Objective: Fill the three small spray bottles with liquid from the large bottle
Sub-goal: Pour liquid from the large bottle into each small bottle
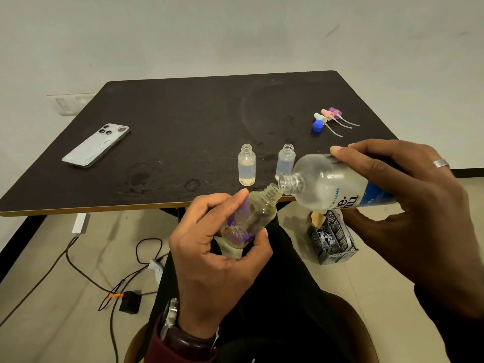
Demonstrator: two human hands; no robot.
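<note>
The right hand (408, 205) grips the large frosted plastic bottle with a blue label (332, 184), tipped nearly flat, its open threaded neck touching the mouth of the small clear spray bottle with purple flower print (248, 218), which the left hand (217, 247) holds tilted between thumb and fingers, in front of the dark table's near edge (104, 208). Both necks are narrow, so a slight misalignment or a sudden surge would likely send liquid onto the person's lap or the floor. The two other small clear bottles (247, 165) stand uncapped on the table just behind, each holding some liquid; a careless wrist could knock them over. The pastel spray tops and blue cap (327, 120) lie well apart.
</note>
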